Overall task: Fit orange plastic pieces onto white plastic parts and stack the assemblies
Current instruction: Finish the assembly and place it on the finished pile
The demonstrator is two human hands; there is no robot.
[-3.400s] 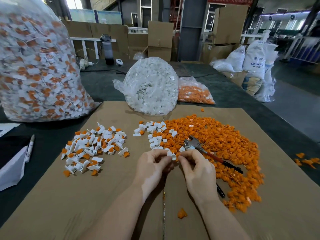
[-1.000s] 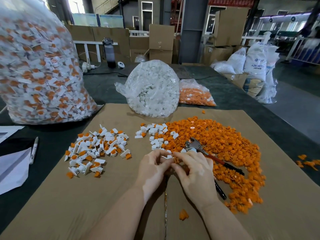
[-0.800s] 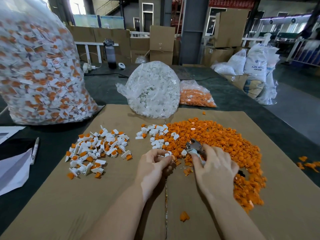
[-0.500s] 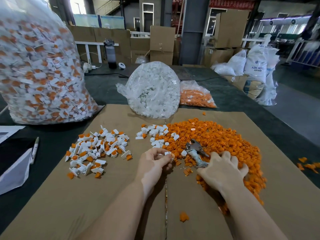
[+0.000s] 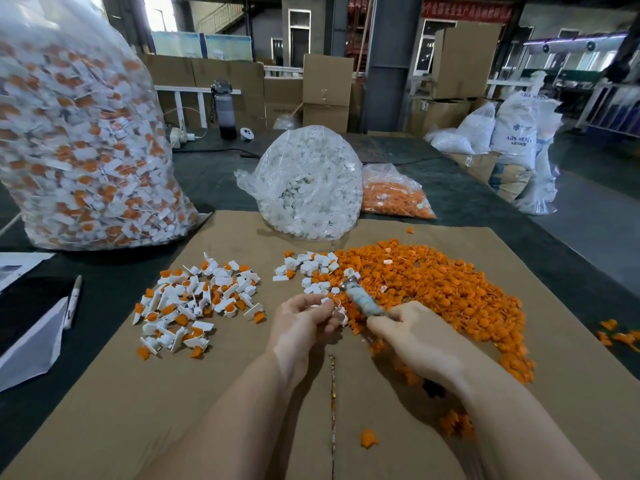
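My left hand (image 5: 301,329) pinches a small white plastic part (image 5: 338,311) between thumb and fingertips, over the cardboard sheet (image 5: 242,410). My right hand (image 5: 412,337) grips the handles of metal pliers (image 5: 362,301), lifted, with the jaws pointing up and left beside the white part. A large heap of orange pieces (image 5: 433,289) spreads to the right. A small cluster of loose white parts (image 5: 308,268) lies at its left edge. Further left lies a pile of assembled white-and-orange pieces (image 5: 197,299).
A big clear bag of finished assemblies (image 5: 79,140) stands at the back left. A bag of white parts (image 5: 308,185) and a bag of orange pieces (image 5: 394,199) sit behind the cardboard. A marker (image 5: 73,301) and papers lie at left. One stray orange piece (image 5: 367,438) lies near me.
My right hand left the white part, reached right onto the orange heap, took the pliers by the handles and lifted them toward my left hand. The left hand stayed put.
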